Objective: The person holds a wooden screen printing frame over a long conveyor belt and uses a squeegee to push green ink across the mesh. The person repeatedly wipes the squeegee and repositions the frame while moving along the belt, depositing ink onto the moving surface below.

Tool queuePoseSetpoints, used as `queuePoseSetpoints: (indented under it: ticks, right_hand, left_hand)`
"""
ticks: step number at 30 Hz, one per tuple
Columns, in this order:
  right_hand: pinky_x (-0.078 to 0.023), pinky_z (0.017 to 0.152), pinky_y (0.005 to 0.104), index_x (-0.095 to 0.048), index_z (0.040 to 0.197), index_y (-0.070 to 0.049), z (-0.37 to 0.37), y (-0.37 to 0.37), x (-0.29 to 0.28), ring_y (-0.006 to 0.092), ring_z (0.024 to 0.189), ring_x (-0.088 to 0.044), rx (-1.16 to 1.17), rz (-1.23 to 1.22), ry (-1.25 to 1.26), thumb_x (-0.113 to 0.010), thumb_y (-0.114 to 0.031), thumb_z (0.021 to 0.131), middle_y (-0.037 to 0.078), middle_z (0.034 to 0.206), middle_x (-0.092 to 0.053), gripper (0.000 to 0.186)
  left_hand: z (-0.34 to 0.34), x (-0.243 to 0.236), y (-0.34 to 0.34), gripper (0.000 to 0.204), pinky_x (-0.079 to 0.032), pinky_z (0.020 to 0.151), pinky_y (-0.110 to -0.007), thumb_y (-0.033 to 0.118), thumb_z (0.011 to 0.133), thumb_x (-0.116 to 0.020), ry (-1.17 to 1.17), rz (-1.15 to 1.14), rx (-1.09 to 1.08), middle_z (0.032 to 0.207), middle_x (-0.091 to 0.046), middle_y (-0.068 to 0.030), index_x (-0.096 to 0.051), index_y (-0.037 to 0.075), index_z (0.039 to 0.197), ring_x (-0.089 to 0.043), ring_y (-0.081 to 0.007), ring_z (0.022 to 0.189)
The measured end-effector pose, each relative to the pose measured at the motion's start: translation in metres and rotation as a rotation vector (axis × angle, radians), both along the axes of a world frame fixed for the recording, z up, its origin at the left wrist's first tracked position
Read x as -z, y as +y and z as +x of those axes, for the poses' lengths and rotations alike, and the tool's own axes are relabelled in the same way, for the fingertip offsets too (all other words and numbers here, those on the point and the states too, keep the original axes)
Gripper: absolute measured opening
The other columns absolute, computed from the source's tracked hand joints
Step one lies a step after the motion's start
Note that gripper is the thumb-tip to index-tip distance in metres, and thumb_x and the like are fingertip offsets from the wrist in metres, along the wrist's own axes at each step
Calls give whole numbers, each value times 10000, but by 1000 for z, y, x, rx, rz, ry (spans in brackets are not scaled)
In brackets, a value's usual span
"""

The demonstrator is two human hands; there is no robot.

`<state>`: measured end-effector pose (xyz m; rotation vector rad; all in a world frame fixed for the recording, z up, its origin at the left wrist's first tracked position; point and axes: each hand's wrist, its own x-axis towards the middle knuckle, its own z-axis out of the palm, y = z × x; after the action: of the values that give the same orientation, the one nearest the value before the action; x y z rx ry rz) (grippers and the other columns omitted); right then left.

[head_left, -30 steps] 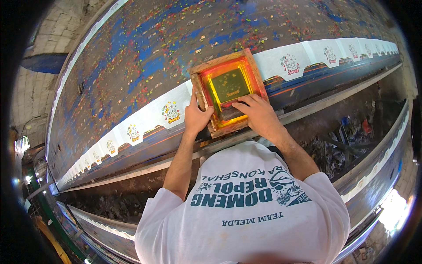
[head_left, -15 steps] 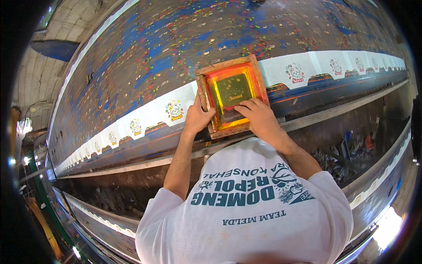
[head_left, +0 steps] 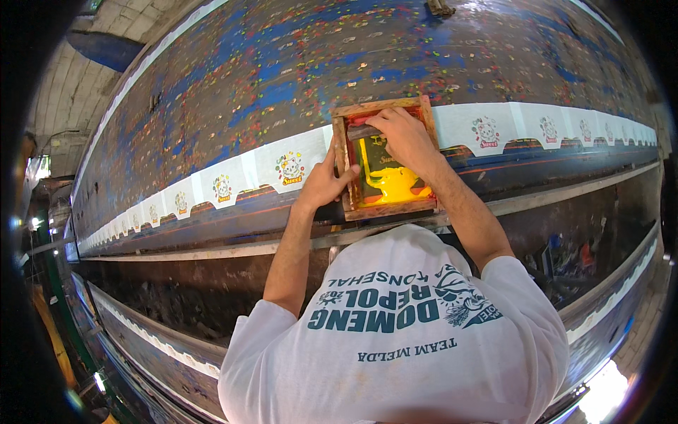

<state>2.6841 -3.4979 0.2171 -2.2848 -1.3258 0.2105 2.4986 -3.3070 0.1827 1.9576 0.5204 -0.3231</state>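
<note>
A wooden screen-printing frame [head_left: 392,210] lies over the row of white printed cloth pieces [head_left: 288,168] along the table's near edge. My left hand [head_left: 322,186] grips its left side, thumb over the inner edge and fingers along the outside. Inside the frame, near its far end, my right hand [head_left: 408,141] holds a squeegee [head_left: 364,132], partly hidden by the fingers. Yellow ink [head_left: 395,185] is pooled on the mesh at the near end, with a streak up the left side. Red ink stains the inner walls.
The long table [head_left: 282,71] is speckled with coloured ink spots and blue patches. Printed cloth pieces [head_left: 486,133] continue to the right. A wooden rail [head_left: 522,201] runs along the near side. A small dark object [head_left: 439,8] sits far back. Other tables stand behind me.
My right hand has moved with the squeegee from the frame's near end to its far end. Yellow ink now shows pooled at the near end. My left hand keeps its grip.
</note>
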Motion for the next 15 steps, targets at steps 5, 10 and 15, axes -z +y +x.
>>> queuePoseSetpoints:
  ticks: [5, 10, 15]
  right_hand:
    - [-575, 1124, 459, -776, 1336, -126, 1, -13, -16, 340, 1272, -687, -237, -203, 82, -753, 57, 892, 95, 1263, -750, 481]
    - [-592, 1090, 424, -792, 1324, -149, -26, -56, -24, 315, 1251, -697, -414, -210, 45, -724, 34, 881, 83, 1273, -755, 484]
    - [-582, 1111, 426, -797, 1321, -130, -24, -75, -23, 313, 1265, -691, -409, -93, 98, -717, 49, 869, 71, 1341, -747, 492]
  left_hand:
    - [-1, 1, 3, 880, -584, 493, -355, 632, 1181, -508, 37, -121, -80, 786, -739, -130, -142, 195, 1852, -691, -191, 517]
    - [-1, 1, -2, 845, -575, 491, -357, 619, 1187, -498, 42, -86, -114, 721, -705, -103, -170, 213, 1851, -678, -196, 505]
    - [0, -3, -2, 895, -594, 535, -408, 607, 1181, -500, 63, -71, -95, 685, -711, -133, -132, 136, 1847, -695, -245, 514]
